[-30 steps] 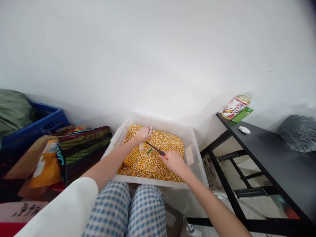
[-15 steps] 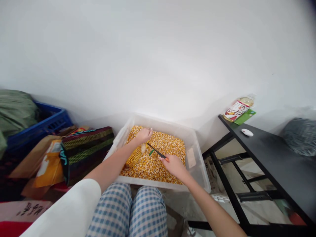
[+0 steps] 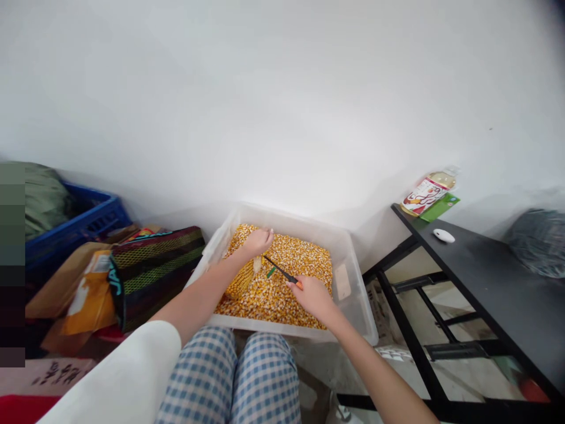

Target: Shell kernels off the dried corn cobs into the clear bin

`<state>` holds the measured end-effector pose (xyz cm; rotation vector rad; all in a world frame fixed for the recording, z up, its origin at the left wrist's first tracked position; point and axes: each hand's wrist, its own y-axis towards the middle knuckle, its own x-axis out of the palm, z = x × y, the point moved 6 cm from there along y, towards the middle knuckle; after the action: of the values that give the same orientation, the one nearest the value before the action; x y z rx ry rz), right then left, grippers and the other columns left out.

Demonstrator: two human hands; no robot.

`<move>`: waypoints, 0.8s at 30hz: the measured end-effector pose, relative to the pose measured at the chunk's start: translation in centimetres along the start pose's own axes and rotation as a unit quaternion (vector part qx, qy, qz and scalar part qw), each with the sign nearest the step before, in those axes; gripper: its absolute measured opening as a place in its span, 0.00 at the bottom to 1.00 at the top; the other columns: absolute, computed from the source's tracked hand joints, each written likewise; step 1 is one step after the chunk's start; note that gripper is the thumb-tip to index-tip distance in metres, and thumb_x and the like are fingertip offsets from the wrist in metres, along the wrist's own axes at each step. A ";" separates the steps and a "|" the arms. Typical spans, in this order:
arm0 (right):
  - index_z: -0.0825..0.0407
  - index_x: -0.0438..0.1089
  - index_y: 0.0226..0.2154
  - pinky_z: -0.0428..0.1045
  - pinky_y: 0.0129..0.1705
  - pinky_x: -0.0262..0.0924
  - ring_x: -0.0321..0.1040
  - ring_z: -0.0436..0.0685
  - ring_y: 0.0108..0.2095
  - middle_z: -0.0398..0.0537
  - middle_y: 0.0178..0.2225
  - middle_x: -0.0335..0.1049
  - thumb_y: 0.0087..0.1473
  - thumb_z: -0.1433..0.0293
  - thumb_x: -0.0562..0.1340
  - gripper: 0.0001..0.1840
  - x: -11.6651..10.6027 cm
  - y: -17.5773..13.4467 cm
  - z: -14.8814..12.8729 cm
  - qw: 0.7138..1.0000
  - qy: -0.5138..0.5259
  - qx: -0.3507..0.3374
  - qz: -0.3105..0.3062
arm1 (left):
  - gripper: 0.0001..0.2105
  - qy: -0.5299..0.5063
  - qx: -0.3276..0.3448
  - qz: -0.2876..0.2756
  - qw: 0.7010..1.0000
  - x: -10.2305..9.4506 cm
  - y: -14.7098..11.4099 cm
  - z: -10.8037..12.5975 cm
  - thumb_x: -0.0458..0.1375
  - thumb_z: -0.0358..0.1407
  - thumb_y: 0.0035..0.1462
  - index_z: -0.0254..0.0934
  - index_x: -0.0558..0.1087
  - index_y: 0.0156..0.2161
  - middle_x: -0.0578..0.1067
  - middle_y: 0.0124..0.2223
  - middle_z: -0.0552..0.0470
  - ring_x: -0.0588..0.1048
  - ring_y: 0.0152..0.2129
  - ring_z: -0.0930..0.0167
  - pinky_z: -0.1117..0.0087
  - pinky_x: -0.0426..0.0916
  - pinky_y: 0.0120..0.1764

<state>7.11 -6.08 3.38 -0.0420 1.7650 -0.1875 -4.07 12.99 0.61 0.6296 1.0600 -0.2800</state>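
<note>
Clerk: Entry one, your right hand (image 3: 311, 294)?

Checker: Closed round a slim, black-shafted tool with an orange handle (image 3: 282, 271). You hold it over the middle of the translucent white plastic bin (image 3: 304, 228), its tip aimed toward the far left corner.

Clerk: Entry two, your left hand (image 3: 258, 242)?

Checker: Curled, near the bin's far left corner. Its inner side is hidden; whether you grip anything with it, I cannot tell.

Clerk: The contents?

Checker: One yellow ear of corn with a bare, pale end (image 3: 239, 282), along the left edge, partly hidden by your left forearm; pale end toward the middle. Loose yellow-and-white corn kernels (image 3: 269, 306), one heap, bare bin floor showing at the right edge. One small, flat green piece (image 3: 271, 272), on the kernels just beside the black shaft.

Clerk: Alongside?

Checker: To your right, a black tabletop (image 3: 494, 282); at its far left corner, a clear bottle with a red-and-white label (image 3: 426, 194) and a white oval object (image 3: 444, 236).
</note>
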 end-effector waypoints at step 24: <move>0.55 0.72 0.35 0.48 0.36 0.58 0.70 0.58 0.36 0.57 0.34 0.73 0.56 0.59 0.51 0.20 -3.4 1.0 -0.9 0.990 -0.137 -0.040 -0.014 | 0.21 0.046 0.053 -0.031 0.997 0.4 0.2 1.9 0.38 0.37 0.61 0.29 0.73 0.35 0.76 0.34 0.40 0.74 0.32 0.68 0.69 0.65 0.39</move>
<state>7.01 -4.52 6.65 -0.1445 1.4968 -0.1234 -2.43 12.03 0.96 0.7108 1.1595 -0.3668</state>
